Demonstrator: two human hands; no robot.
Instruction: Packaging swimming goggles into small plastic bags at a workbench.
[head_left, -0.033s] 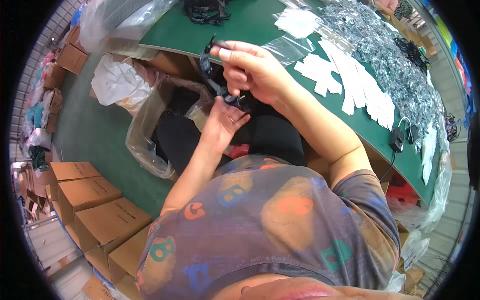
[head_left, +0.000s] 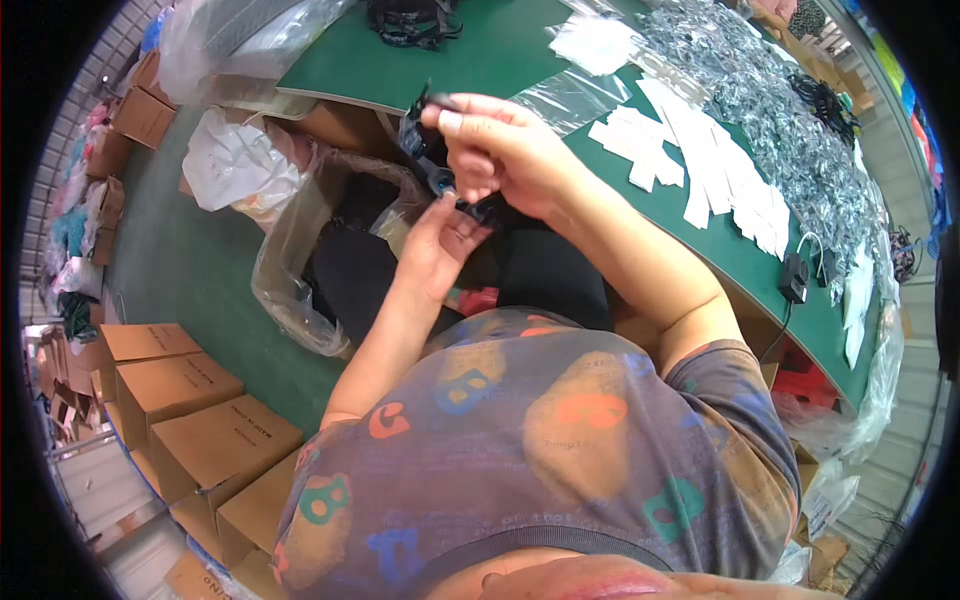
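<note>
Over my lap, both hands hold what looks like a pair of black swim goggles [head_left: 437, 178] with a dark strap. My right hand [head_left: 508, 145] pinches one end of the strap between thumb and fingertips, up near the table's edge. Lower down, my left hand [head_left: 432, 248] grips the goggles' lower part, thumb on top and fingers partly behind. The right hand and the dark background hide some of the goggles. On the green table [head_left: 490, 65], a heap of similar black pieces [head_left: 412, 22] lies beyond my hands.
White paper strips [head_left: 735, 190], clear bags [head_left: 575, 100] and a large heap of small clear-wrapped pieces [head_left: 770, 115] cover the table's right side. A black power adapter [head_left: 793, 280] lies near its edge. Left are a plastic-lined container [head_left: 272, 275], a white bag [head_left: 235, 165] and cardboard boxes [head_left: 225, 435].
My left hand has shifted slightly left, and the goggles have tilted a little with it. My right hand keeps its pinch almost in place.
</note>
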